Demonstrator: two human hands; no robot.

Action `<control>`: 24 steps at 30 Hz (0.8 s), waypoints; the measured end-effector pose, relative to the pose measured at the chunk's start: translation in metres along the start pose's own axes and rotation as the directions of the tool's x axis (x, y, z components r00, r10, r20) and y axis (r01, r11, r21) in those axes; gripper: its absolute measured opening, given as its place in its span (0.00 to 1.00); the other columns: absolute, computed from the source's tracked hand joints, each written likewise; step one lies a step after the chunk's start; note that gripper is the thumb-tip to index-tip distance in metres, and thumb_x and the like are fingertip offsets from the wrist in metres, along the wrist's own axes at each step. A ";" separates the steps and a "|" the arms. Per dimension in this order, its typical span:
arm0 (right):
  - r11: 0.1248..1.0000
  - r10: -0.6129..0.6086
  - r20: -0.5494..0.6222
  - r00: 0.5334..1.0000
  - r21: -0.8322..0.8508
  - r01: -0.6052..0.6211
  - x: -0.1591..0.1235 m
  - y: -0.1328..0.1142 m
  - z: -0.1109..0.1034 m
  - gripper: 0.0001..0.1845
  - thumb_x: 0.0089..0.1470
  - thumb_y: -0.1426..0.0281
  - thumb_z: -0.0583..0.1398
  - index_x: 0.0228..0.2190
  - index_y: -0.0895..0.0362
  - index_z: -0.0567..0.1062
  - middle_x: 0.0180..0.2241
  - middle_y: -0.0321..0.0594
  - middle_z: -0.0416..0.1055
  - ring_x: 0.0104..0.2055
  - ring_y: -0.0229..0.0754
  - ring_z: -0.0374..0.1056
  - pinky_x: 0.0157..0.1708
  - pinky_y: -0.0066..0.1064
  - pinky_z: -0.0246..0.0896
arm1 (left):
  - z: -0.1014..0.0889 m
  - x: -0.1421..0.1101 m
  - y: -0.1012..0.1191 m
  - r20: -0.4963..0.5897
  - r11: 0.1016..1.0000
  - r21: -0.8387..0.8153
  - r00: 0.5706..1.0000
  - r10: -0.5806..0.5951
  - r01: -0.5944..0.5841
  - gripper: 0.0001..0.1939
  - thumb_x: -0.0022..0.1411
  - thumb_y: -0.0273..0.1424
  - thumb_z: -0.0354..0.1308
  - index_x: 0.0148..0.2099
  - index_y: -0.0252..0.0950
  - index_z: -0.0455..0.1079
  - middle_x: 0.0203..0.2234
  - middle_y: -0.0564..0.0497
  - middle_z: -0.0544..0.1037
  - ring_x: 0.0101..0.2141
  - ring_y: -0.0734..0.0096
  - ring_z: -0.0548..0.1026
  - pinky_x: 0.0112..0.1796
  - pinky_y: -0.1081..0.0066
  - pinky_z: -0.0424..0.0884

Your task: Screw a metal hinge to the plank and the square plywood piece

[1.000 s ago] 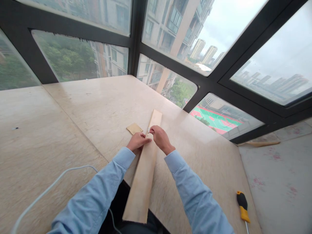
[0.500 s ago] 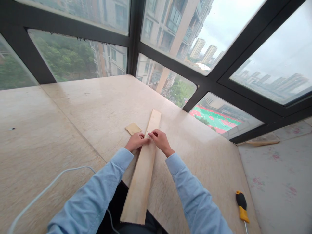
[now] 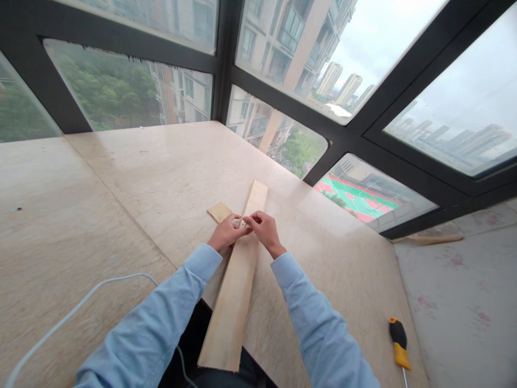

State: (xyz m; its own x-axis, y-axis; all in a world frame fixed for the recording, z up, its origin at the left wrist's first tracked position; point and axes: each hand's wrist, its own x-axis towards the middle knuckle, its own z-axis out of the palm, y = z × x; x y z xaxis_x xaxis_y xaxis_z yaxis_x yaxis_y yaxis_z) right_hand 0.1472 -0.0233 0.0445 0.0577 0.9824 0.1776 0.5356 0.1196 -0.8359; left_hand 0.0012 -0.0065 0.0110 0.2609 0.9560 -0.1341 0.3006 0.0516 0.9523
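Observation:
A long pale wooden board (image 3: 230, 302) lies lengthwise in front of me, its near end close to my lap. Over its upper half, my left hand (image 3: 228, 234) has its fingers closed at the board's left edge, around a small whitish piece (image 3: 240, 222) with dark dots or holes. My right hand (image 3: 262, 228) is pinched against that same piece from the right; whatever sits between its fingertips is too small to make out. Partly behind my left fingers, a small square wooden plate (image 3: 218, 211) rests left of the board.
On the right of the stone-like countertop (image 3: 133, 199) lies a yellow and black screwdriver (image 3: 399, 342). A white cable (image 3: 92, 293) curves in at the left, past my left forearm. Dark-framed windows (image 3: 278, 102) border the far side. A tiny dark object (image 3: 16, 209) lies far left.
The small whitish piece now shows tilted up between my hands, where before it looked flat on the board. My left fingers have shifted slightly up around it; my right hand stays pinched beside it.

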 end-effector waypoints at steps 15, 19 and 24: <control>0.992 0.120 0.018 0.993 0.024 -0.120 0.002 0.016 0.006 0.19 0.50 0.54 0.60 0.21 0.57 0.72 0.20 0.33 0.69 0.24 0.35 0.63 0.25 0.26 0.56 | -0.001 0.000 -0.002 0.059 0.996 -0.039 0.995 0.084 -0.082 0.39 0.50 0.49 0.60 0.60 0.31 0.66 0.16 0.59 0.60 0.18 0.77 0.57 0.20 0.76 0.52; 0.990 0.140 0.040 0.989 -0.004 -0.140 0.003 0.014 0.005 0.19 0.50 0.53 0.60 0.21 0.56 0.70 0.17 0.32 0.67 0.21 0.35 0.62 0.23 0.25 0.55 | 0.000 0.001 -0.004 0.047 0.993 -0.036 0.992 0.113 -0.111 0.40 0.51 0.49 0.59 0.60 0.30 0.66 0.16 0.58 0.64 0.19 0.76 0.59 0.22 0.75 0.53; 0.988 0.154 0.067 0.986 0.022 -0.156 0.000 0.011 0.003 0.18 0.52 0.54 0.58 0.23 0.56 0.69 0.18 0.32 0.69 0.17 0.34 0.62 0.21 0.25 0.56 | -0.001 0.000 -0.005 0.029 0.987 -0.023 0.986 0.162 -0.161 0.39 0.52 0.49 0.59 0.60 0.30 0.66 0.19 0.56 0.69 0.24 0.72 0.65 0.28 0.74 0.59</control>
State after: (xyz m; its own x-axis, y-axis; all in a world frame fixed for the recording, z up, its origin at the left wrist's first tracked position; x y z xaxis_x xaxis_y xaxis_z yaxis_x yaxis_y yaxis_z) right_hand 0.1502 -0.0213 0.0336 0.0833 0.9965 0.0115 0.5011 -0.0319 -0.8648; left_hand -0.0014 -0.0061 0.0067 0.3323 0.9431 0.0141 0.2332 -0.0967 0.9676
